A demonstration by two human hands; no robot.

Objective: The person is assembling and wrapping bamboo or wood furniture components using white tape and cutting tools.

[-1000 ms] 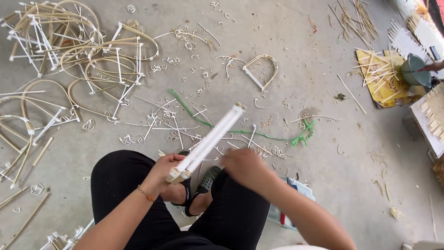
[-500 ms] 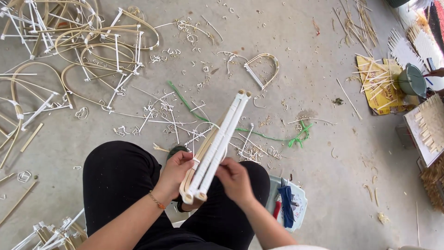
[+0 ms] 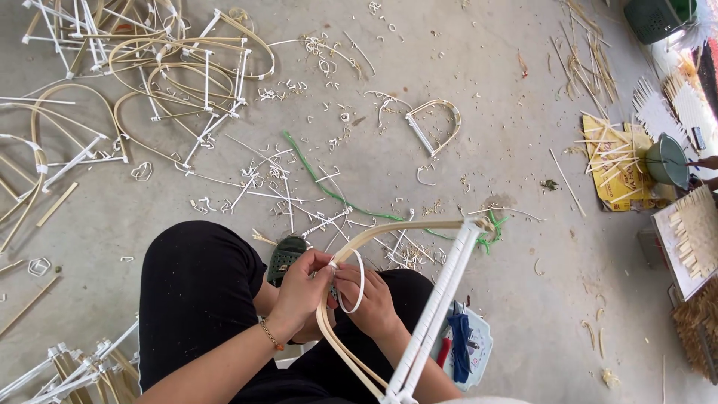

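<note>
Partly hidden: frame point(image 3: 419, 299) bottom cut off; fingers point(image 3: 329, 273) cover binding.

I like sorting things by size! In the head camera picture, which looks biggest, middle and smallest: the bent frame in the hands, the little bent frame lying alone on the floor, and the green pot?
1. Bent frame, though it is nearest the camera.
2. Little bent frame.
3. Green pot, close to the little one; unsure.

Bent cane frame point(image 3: 389, 299): 1 pale bowed strip joined to 1 straight white-wrapped bar, held upright-tilted above the black-trousered lap point(image 3: 202, 299). White binding strip point(image 3: 357, 288) loops at its bend.
</note>
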